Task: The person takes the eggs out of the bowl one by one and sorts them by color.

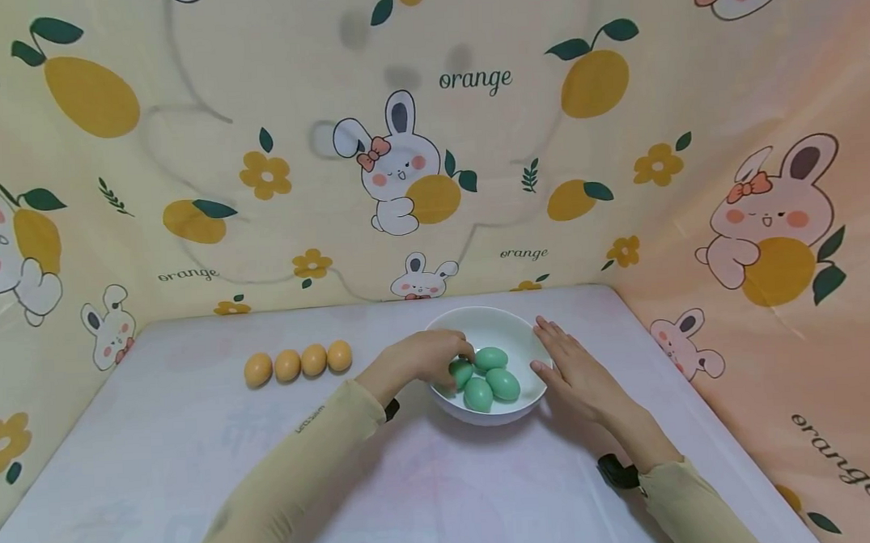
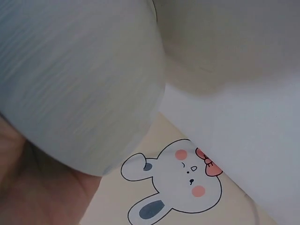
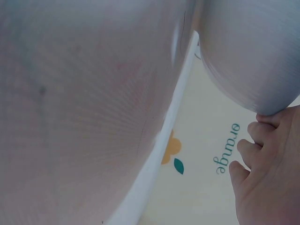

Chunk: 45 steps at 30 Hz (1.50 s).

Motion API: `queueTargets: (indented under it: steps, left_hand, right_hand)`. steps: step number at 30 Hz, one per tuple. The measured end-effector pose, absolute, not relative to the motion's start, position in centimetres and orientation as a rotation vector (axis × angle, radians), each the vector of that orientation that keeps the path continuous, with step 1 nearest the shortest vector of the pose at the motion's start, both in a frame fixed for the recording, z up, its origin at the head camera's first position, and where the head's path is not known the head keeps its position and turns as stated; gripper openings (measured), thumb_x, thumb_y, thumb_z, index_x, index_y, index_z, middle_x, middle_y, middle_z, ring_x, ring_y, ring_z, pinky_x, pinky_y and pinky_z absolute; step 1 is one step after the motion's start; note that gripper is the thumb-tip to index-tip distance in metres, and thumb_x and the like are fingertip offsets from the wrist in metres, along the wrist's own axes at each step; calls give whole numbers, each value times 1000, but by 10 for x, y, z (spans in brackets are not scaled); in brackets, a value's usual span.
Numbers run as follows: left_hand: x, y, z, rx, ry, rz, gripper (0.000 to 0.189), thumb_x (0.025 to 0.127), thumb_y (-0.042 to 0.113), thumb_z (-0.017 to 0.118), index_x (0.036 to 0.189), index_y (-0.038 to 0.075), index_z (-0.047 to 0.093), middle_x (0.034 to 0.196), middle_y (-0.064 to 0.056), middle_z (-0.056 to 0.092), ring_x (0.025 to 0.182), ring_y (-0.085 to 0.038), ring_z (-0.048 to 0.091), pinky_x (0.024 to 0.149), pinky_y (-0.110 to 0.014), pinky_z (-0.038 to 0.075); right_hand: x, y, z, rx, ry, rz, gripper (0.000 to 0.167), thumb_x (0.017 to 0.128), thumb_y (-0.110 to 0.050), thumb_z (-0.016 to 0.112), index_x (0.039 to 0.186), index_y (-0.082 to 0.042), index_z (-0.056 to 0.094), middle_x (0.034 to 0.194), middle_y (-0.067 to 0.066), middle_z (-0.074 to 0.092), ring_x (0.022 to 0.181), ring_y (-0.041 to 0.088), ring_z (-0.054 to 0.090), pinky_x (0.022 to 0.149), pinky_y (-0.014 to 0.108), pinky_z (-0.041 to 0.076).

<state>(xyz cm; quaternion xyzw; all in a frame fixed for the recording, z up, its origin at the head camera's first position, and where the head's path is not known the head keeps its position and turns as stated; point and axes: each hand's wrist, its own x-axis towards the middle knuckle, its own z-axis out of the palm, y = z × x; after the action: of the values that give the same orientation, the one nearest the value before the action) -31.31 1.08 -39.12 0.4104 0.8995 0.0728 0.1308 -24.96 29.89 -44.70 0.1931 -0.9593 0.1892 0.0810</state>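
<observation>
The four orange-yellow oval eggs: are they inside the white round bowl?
No, the orange-yellow eggs lie on the white table, left of the bowl.

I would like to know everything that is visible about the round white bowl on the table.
The round white bowl stands upright on the whitish table. It is open, with a thin rim, smooth curved walls and no visible handle. It looks like ceramic or plastic; which, I cannot tell. Four smooth green eggs show inside. The bare left hand reaches over its left rim and holds one; the bare right hand rests against its right rim.
</observation>
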Motion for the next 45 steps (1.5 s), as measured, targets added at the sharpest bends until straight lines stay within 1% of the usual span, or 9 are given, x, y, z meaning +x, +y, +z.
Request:
queueTargets:
  steps: [8, 15, 24, 27, 31, 36, 39, 44, 45]
  left_hand:
    - [-314, 9, -394, 1169, 2612, 240, 53, 82, 18, 89, 132, 17, 71, 116, 3, 63, 101, -12, 56, 97, -29, 50]
    - [-314, 7, -393, 1179, 2626, 294, 51, 82, 18, 88, 131, 18, 71, 117, 4, 62, 102, -12, 57, 95, -30, 51]
    - [-309, 2, -389, 1251, 2686, 383, 50, 85, 24, 87, 131, 18, 70, 115, 4, 62, 94, -10, 58, 84, -26, 52]
    - [-306, -1, -387, 1245, 2702, 466, 52, 86, 26, 87, 134, 17, 68, 120, 1, 62, 94, -11, 60, 83, -25, 52]
    - [-301, -6, -384, 1250, 2726, 573, 54, 88, 27, 85, 136, 14, 66, 127, -2, 61, 98, -17, 65, 84, -27, 53]
    - [-293, -16, -381, 1302, 2779, 687, 52, 88, 26, 85, 134, 14, 65, 126, -2, 61, 100, -18, 67, 85, -28, 53]
    - [-289, -24, -380, 1297, 2815, 765, 50, 88, 26, 84, 133, 15, 65, 126, -1, 60, 99, -18, 66, 83, -28, 53]
    - [-283, -40, -379, 1261, 2876, 890, 52, 88, 27, 85, 134, 14, 63, 127, -1, 57, 100, -24, 65, 78, -29, 52]
    - [-282, -44, -378, 1264, 2888, 911, 52, 88, 26, 85, 133, 14, 63, 128, -1, 57, 99, -23, 64, 78, -29, 52]
  right_hand:
    - [-249, 298, -446, 559, -2889, 584, 73, 109, -47, 44, 164, -3, 25, 173, 13, 18, 158, 38, 17, 126, 57, 17]
    - [-249, 297, -445, 558, -2885, 575, 73, 109, -47, 45, 164, -3, 25, 173, 13, 18, 157, 39, 18, 126, 56, 17]
    - [-250, 298, -445, 562, -2876, 588, 72, 110, -47, 44, 164, -3, 26, 172, 13, 19, 158, 38, 17, 126, 57, 17]
    - [-250, 298, -445, 567, -2875, 588, 72, 110, -46, 44, 163, -2, 26, 172, 14, 19, 158, 39, 17, 126, 56, 16]
    - [-249, 298, -445, 570, -2872, 588, 72, 110, -46, 44, 163, -2, 26, 172, 15, 19, 157, 40, 18, 125, 57, 17]
    - [-248, 298, -446, 560, -2876, 582, 72, 110, -47, 44, 163, -2, 26, 172, 15, 19, 157, 40, 18, 125, 58, 17]
    - [-248, 297, -446, 559, -2885, 579, 72, 110, -47, 44, 164, -2, 25, 172, 15, 18, 158, 39, 17, 126, 57, 16]
    - [-248, 297, -444, 555, -2893, 571, 73, 110, -47, 43, 164, -2, 24, 172, 15, 17, 157, 40, 17, 126, 58, 16]
    - [-248, 297, -444, 553, -2893, 570, 73, 110, -48, 43, 164, -2, 24, 172, 15, 18, 157, 40, 17, 126, 57, 16]
